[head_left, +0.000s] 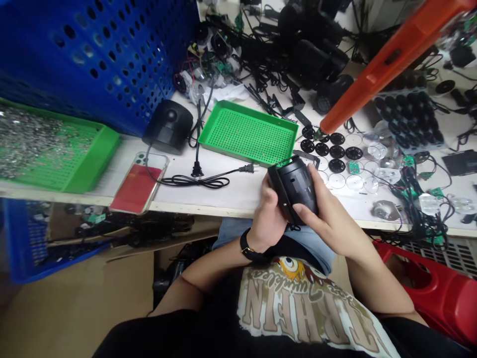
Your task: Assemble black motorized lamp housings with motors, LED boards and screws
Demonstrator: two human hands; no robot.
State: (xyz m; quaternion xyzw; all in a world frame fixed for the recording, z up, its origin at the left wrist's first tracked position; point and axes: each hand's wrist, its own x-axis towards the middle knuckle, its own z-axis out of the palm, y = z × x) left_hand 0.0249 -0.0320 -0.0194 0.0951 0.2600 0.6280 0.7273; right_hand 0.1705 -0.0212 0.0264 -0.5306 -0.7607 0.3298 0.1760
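Both hands hold a black rounded plastic housing (pixel 296 186) at the front edge of the bench, over my lap. My left hand (pixel 270 214), with a black watch strap at the wrist, wraps its left side. My right hand (pixel 328 214) grips it from the right, thumb laid across its lower part. A small screw shows on the housing's side. Just beyond it lies a green perforated tray (pixel 249 132) with a few tiny bits in it. An orange electric screwdriver (pixel 387 69) hangs at the upper right, tip down over several black discs (pixel 337 151).
To the left are a black device (pixel 169 127) with a coiled plug cord (pixel 201 181), a red-backed phone (pixel 139 184), a green tray of screws (pixel 80 171) and a tall blue crate (pixel 93 54). Cables and parts crowd the back and right. A red stool (pixel 436 293) stands below right.
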